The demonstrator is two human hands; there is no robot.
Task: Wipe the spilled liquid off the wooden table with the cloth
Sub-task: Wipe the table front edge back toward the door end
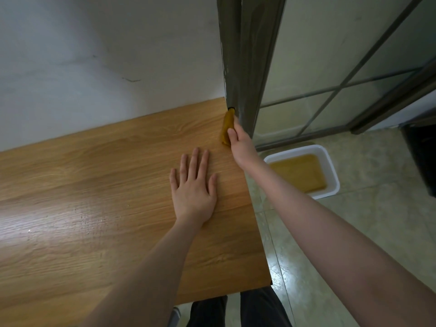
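Note:
The wooden table (99,185) fills the left and middle of the head view. At its far right corner a yellow-brown cloth (227,125) is bunched along the table's right edge, beside a grey door frame. My right hand (240,143) is closed on the near end of the cloth. My left hand (193,185) lies flat on the tabletop, palm down with fingers spread, a little left of the cloth and holding nothing. A faint sheen with fine specks shows on the table at the left; I cannot tell whether it is liquid.
A white tub (330,166) holding brownish liquid stands on the tiled floor right of the table. The grey door frame (245,55) and a glass door rise behind the corner. A dark object (422,156) sits at the far right. My legs show below the table's front edge.

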